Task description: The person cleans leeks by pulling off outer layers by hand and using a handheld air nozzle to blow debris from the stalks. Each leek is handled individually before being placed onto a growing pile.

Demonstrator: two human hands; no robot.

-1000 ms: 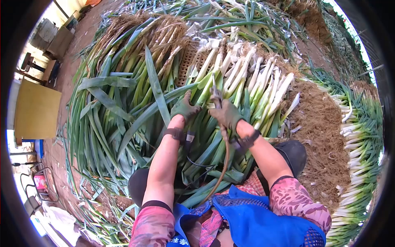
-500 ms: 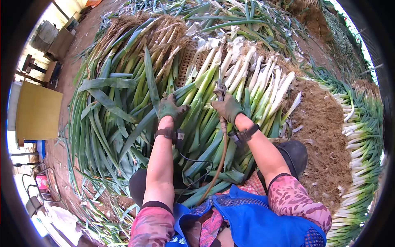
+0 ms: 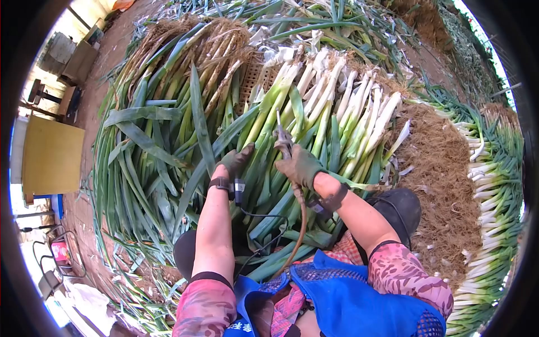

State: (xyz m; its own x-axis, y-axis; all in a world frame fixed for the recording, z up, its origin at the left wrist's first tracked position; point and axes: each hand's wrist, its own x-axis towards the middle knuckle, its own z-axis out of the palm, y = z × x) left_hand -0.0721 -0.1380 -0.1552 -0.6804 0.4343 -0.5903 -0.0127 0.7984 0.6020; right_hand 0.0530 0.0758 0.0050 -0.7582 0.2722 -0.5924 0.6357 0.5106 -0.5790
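Note:
My right hand (image 3: 301, 167), in a dark green glove, grips an air blow gun (image 3: 283, 140) whose thin nozzle points away from me over the leeks. A brown hose (image 3: 301, 216) runs from its handle back toward my lap. Also gloved, my left hand (image 3: 237, 160) is closed around the green part of a leek (image 3: 264, 118) at the left of the gun; its fingertips are partly hidden. Peeled leeks with white stalks (image 3: 365, 121) lie side by side to the right. Unpeeled leeks with brown roots (image 3: 216, 48) are heaped to the left.
A perforated crate (image 3: 251, 84) shows beneath the leeks. Root trimmings (image 3: 438, 191) cover the ground at right, beside a long row of leeks (image 3: 488, 224). Leaf scraps (image 3: 337, 28) lie beyond. A yellow board (image 3: 53, 157) stands at far left. A black cable (image 3: 264, 215) hangs between my wrists.
Both hands have drawn back toward me, the right also slightly left with the blow gun. A green leaf now bends across the stalks ahead of the nozzle.

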